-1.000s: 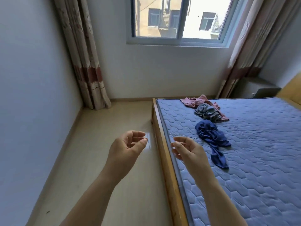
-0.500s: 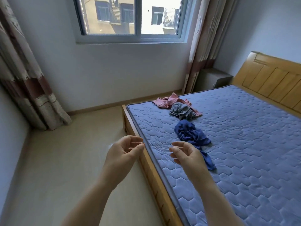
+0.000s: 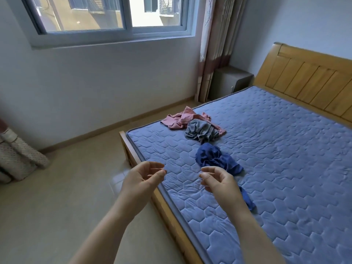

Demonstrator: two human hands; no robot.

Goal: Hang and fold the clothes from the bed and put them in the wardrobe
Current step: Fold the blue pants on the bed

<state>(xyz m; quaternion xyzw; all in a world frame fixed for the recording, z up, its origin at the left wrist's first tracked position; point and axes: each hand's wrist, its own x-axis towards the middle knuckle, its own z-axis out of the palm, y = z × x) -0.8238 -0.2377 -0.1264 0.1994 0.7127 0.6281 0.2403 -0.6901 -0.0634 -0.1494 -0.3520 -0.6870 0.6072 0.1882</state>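
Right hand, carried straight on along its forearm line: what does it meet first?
Probably the blue garment, crumpled on the mattress just beyond the right hand. Depth is unclear, so the hand may pass over it towards the grey garment.

The mattress is blue, quilted in hexagons. On it lie a pink garment farthest, a grey garment, and a dark blue garment nearest. The headboard at far right is yellow wood.
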